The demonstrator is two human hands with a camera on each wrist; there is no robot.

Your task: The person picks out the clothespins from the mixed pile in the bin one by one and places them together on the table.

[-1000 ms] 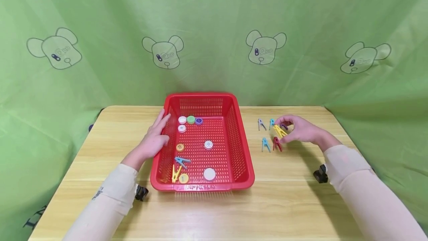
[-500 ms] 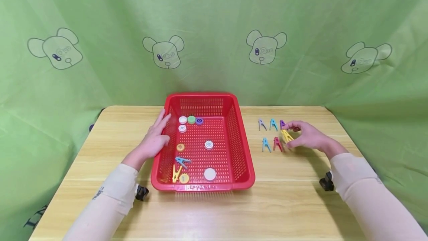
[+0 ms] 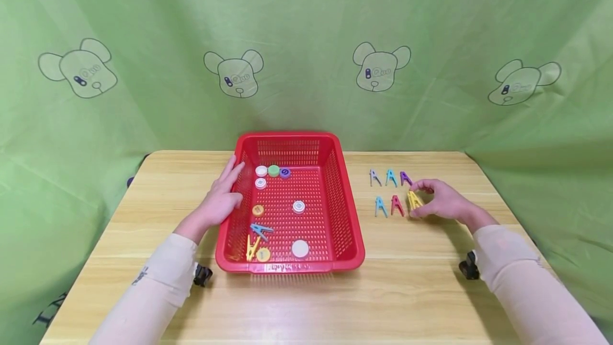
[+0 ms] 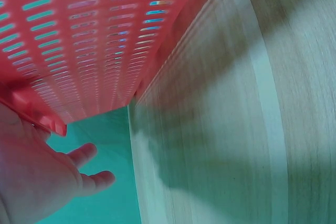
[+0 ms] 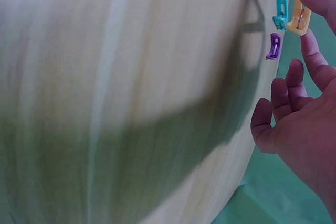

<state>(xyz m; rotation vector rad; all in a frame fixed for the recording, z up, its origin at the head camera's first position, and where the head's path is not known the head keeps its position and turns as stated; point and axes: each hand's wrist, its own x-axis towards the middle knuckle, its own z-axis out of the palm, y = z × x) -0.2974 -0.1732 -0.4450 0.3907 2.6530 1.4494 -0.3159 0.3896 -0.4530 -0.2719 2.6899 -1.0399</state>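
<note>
At the table's right side, my right hand (image 3: pixel 442 200) pinches a yellow clothespin (image 3: pixel 414 200) between thumb and fingertip. The clothespin stands at the right end of the nearer row, beside a red clothespin (image 3: pixel 397 205) and a light blue clothespin (image 3: pixel 380 206). Behind them are a purple clothespin (image 3: pixel 405 178), a turquoise clothespin (image 3: pixel 391 177) and a grey-violet clothespin (image 3: pixel 375 177). In the right wrist view, the pinched yellow clothespin (image 5: pixel 300 19) shows between the fingertips, other fingers loosely bent. My left hand (image 3: pixel 218 201) rests on the left rim of a red basket (image 3: pixel 351 217), fingers stretched out.
Inside the basket lie several round caps, among them a green cap (image 3: pixel 273 171) and a large white cap (image 3: pixel 300 249). A blue clothespin (image 3: pixel 261 230) and another yellow clothespin (image 3: pixel 252 248) lie at its near left. A green curtain (image 3: pixel 306 105) hangs behind the table (image 3: pixel 407 292).
My right hand has carried the yellow clothespin right and nearer, from over the rows to the right of the red clothespin. The left hand and the basket have stayed put.
</note>
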